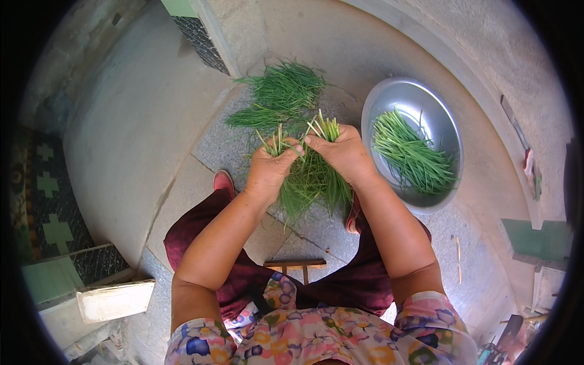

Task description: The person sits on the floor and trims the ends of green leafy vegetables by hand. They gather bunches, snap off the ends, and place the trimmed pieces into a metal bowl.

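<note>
My left hand [273,168] is closed around a small bunch of green stalks [276,142], probably garlic chives, their cut ends pointing up and away from me. A thicker bunch with pale ends [327,127] is gripped in my right hand [344,153]. The fingertips of both hands nearly meet at a few stalks between them. Long leaves [315,182] hang below and between the hands, over the floor. Beyond the hands lies a loose heap of the same greens [287,91]. To the right, a metal basin [457,137] holds a neatly aligned pile of greens [413,153].
A low wooden stool [295,263] shows between my knees. My red shoes [223,181] rest on stone slabs [264,237]. A wall curves along the right, with a long-bladed tool [514,121] at its base. A white box-like object [115,299] stands at lower left.
</note>
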{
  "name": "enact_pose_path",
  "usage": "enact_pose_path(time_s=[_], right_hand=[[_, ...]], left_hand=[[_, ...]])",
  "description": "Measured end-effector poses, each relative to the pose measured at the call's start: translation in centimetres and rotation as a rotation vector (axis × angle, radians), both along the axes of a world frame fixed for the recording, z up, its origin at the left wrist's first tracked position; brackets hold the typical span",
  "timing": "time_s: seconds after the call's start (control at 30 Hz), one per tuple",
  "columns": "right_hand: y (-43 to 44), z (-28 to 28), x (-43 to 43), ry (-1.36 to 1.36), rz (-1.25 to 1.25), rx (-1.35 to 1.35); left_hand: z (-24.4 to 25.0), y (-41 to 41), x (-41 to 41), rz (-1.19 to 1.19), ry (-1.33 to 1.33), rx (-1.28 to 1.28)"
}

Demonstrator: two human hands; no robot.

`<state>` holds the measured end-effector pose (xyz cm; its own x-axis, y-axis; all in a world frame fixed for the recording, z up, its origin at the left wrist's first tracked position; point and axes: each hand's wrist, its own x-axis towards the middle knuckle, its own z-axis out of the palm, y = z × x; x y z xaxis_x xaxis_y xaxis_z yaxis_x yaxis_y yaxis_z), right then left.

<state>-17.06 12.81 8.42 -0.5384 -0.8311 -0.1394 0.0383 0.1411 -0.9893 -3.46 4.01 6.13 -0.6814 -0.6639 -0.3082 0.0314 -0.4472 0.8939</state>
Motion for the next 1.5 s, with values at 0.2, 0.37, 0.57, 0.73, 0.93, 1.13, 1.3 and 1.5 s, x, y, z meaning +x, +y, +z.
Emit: enact_pose_path(time_s=[0.2,0.37,0.57,0.73,0.93,1.13,1.3,1.5], right_hand=[[0.3,1.0,-0.8,-0.102,-0.060,0.062],[0.9,2.0,-3.1,-0.107,-0.219,-0.014],[0.1,1.6,-1.2,0.004,-0.091,0.130],[-0.4,1.4,0.4,-0.188,-0.053,-0.050],[-0.3,0.1,0.7,-0.029,0.045,-0.074],[-0.1,0.8,0.6,-0.055,0.100,-0.069],[0.2,0.4,-0.1,0.179,-0.004,-0.083],[0.2,0.1,-2.4,0.325,-0.174,-0.010]], left_hand=[[-1.2,-0.9,0.4,0.037,-0.076,-0.042],[-2.2,-1.6,1.0,0.034,-0.031,0.056],[-0.7,-1.0,0.7,-0.093,0.107,0.254],[0.3,-0.2,0.6,-0.143,0.124,0.274],[0.3,0.2,0.3,-0.075,0.103,0.138],[0.4,0.2,0.5,-0.076,0.102,0.144],[0.8,0.2,0.7,-0.127,0.118,0.164],[0.6,0.1,1.2,-0.182,0.082,0.181]])
